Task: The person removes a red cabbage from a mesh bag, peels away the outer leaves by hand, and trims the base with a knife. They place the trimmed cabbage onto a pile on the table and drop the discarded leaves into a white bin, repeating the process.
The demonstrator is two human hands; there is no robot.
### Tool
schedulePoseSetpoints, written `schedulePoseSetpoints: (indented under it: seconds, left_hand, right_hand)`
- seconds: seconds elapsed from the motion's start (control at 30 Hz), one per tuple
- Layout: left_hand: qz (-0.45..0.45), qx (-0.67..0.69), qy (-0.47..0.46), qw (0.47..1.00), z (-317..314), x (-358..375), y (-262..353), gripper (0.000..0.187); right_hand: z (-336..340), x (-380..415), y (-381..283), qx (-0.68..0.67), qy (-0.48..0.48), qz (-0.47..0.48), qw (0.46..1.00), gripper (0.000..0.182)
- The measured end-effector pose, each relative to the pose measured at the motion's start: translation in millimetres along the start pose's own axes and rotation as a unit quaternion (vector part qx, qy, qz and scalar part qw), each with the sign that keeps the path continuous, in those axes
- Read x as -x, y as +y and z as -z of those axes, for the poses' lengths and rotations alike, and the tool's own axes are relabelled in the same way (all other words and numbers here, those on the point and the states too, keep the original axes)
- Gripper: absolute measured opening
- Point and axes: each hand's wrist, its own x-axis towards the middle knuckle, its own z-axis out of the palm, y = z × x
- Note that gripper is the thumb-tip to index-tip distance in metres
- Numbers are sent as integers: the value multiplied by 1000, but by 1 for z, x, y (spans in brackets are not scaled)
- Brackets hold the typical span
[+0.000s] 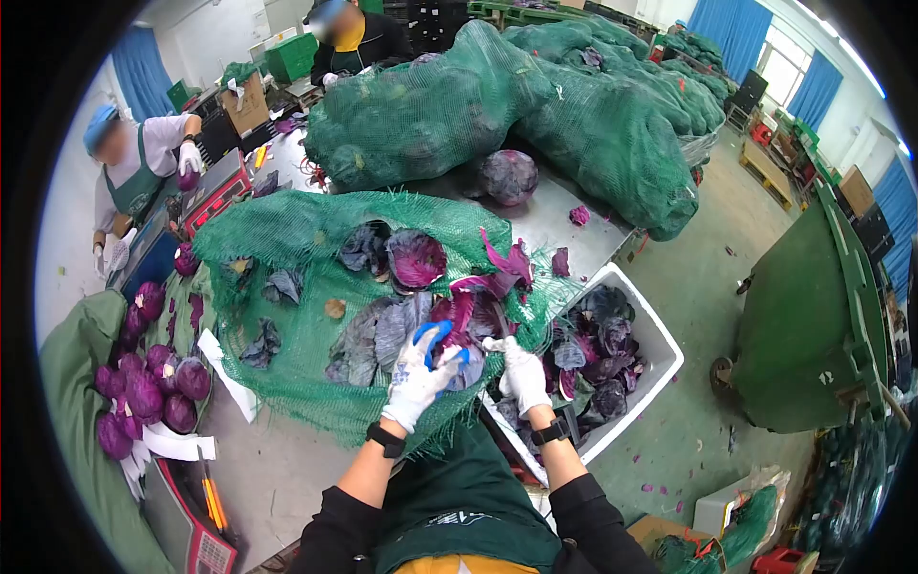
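Note:
My left hand, in a white glove with blue fingertips, is at the near side of a partly peeled red cabbage. Its thumb and fingers are apart in a curve against the leaves. My right hand, also gloved, has its fingers curled in at the cabbage's right side, thumb towards the cut leaves. Whatever lies inside those fingers is hidden. Beneath the cabbage spreads a green mesh bag with loose dark outer leaves and another cabbage on it. A white foam box full of cabbage leaves stands below my right hand.
Full mesh sacks and a loose cabbage lie at the table's back. Peeled cabbages are piled left, near orange-handled knives. A green wheeled bin stands right. Two co-workers work across the room.

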Motion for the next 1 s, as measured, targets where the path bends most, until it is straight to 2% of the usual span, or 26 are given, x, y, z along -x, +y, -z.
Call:
schedulePoseSetpoints:
  seconds: [0.03, 0.07, 0.1, 0.17, 0.2, 0.23, 0.3, 0.37, 0.43, 0.5, 0.57, 0.63, 0.77, 0.83, 0.87, 0.9, 0.97, 1.0]
  left_hand:
    - [43, 24, -13, 999, 5, -2, 2, 53]
    - [137, 165, -33, 976, 6, -3, -5, 53]
    - [135, 162, -30, 977, 8, -5, -11, 53]
    - [79, -31, -59, 995, 13, -2, -20, 49]
    - [68, -73, -26, 995, 12, -1, -11, 43]
    - [70, -73, -27, 995, 11, 0, -9, 43]
    - [79, -41, -20, 996, 10, -3, -7, 41]
    - [94, -58, -22, 994, 6, -3, -6, 39]
    - [67, -72, 9, 995, -2, -7, -10, 44]
    - [74, -83, 5, 994, -3, -9, -7, 41]
    - [57, -84, 6, 995, -6, -10, -9, 42]
    - [57, -82, 4, 995, -8, -11, -12, 42]
    - [59, -43, -14, 997, -3, -13, -14, 43]
    - [53, -42, -6, 998, -6, -14, -19, 42]
    - [50, -42, -3, 998, -5, -14, -16, 42]
    - [51, -42, -3, 998, -6, -12, -11, 42]
    - [77, -128, 18, 989, -14, -7, 5, 42]
    - [68, -161, 27, 984, -21, -2, 7, 41]
  right_hand:
    - [7, 0, 0, -97, -20, -63, 993, 49]
    - [13, 7, -8, 3, 17, 5, 1000, 46]
    - [6, 8, -2, 8, 66, 66, 996, 43]
    - [-3, 18, -2, 19, 84, 98, 991, 43]
    - [8, 26, -17, 95, -28, 28, 995, 33]
    - [7, 40, -14, 162, 58, 248, 954, 39]
    - [8, 45, -3, 200, 68, 349, 913, 51]
    - [19, 59, -2, 212, 41, 339, 916, 47]
    - [24, 70, -2, 226, 15, 328, 917, 44]
    - [26, 77, 0, 253, -41, 280, 925, 39]
    - [20, 78, 3, 266, -25, 279, 923, 33]
    - [15, 75, 9, 162, 9, 257, 953, 31]
    - [28, 85, 19, 147, -16, 261, 954, 45]
    - [28, 89, 53, 320, -117, 159, 927, 44]
    - [26, 93, 49, 267, -52, 212, 939, 42]
    - [24, 91, 45, 267, -52, 211, 939, 42]
    - [11, 81, 26, 183, 88, 345, 916, 47]
    - [2, 74, 17, 171, 78, 301, 935, 50]
